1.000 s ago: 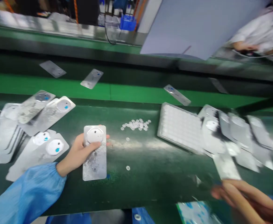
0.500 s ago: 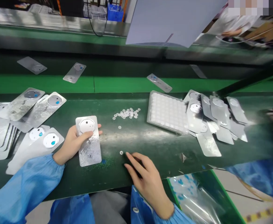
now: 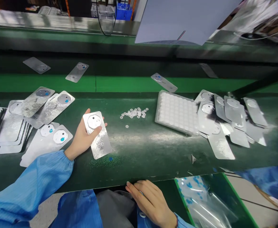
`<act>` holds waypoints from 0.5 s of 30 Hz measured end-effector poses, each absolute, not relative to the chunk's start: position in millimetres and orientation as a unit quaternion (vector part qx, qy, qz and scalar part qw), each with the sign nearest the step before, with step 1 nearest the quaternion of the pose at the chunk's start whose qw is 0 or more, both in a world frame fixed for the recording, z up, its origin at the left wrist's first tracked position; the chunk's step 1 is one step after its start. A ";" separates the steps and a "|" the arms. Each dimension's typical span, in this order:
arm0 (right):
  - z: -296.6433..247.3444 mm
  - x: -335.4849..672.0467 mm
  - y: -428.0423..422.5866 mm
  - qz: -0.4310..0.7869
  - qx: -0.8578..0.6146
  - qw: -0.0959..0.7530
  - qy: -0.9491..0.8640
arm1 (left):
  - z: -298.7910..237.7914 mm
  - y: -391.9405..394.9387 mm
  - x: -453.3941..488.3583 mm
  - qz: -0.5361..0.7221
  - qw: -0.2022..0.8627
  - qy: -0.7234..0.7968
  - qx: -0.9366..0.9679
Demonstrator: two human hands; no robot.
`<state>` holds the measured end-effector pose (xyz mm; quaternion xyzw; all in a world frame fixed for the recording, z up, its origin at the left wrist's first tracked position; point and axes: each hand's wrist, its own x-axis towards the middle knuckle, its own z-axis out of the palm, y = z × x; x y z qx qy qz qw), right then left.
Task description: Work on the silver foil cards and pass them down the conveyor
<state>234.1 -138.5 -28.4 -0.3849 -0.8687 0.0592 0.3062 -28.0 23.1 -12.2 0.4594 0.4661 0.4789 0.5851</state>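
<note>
My left hand point(image 3: 81, 141) grips a silver foil card point(image 3: 97, 134) with a round white disc near its top, tilted a little off the dark green worktop point(image 3: 148, 148). My right hand point(image 3: 148, 199) rests at the worktop's near edge with its fingers curled downward; I cannot make out anything in it. A small heap of tiny white rings point(image 3: 134, 113) lies beyond the card, with one loose ring point(image 3: 127, 126) beside it. A white grid tray point(image 3: 177, 112) stands to the right of the rings.
Stacks of silver cards point(image 3: 10, 126) lie at the left, some with blue-dotted white discs point(image 3: 60, 136). More cards point(image 3: 231, 120) are spread right of the tray. Single cards point(image 3: 77, 72) ride the green belt behind. A clear plastic bag point(image 3: 200, 202) sits at lower right.
My right hand has drawn back from the worktop's middle to its near edge. The loose ring that lay by its fingertips is gone from that spot. My left hand has tilted the card.
</note>
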 end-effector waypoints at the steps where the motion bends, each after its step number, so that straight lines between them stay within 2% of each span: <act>1: -28.6 229.6 -134.5 0.055 -0.394 0.323 -0.859 | -12.9 23.6 -28.6 0.471 0.577 0.468 0.477; 4: -25.2 218.9 -121.8 0.108 -0.449 0.370 -0.806 | -13.9 26.1 -32.5 0.433 0.463 0.513 0.579; 7: -18.9 215.4 -112.9 0.252 -0.531 0.421 -0.691 | -7.0 17.6 -35.6 0.406 0.241 0.534 0.702; 10: -15.4 218.8 -111.1 0.361 -0.580 0.469 -0.559 | 6.3 -17.5 -31.5 0.351 0.045 0.464 0.812; 13: -16.7 224.3 -115.6 0.405 -0.588 0.509 -0.480 | 13.6 -64.5 -23.7 0.247 0.008 0.383 0.890; 15: -18.6 227.2 -120.8 0.412 -0.588 0.528 -0.453 | 13.4 -84.9 -21.6 0.211 0.004 0.397 0.893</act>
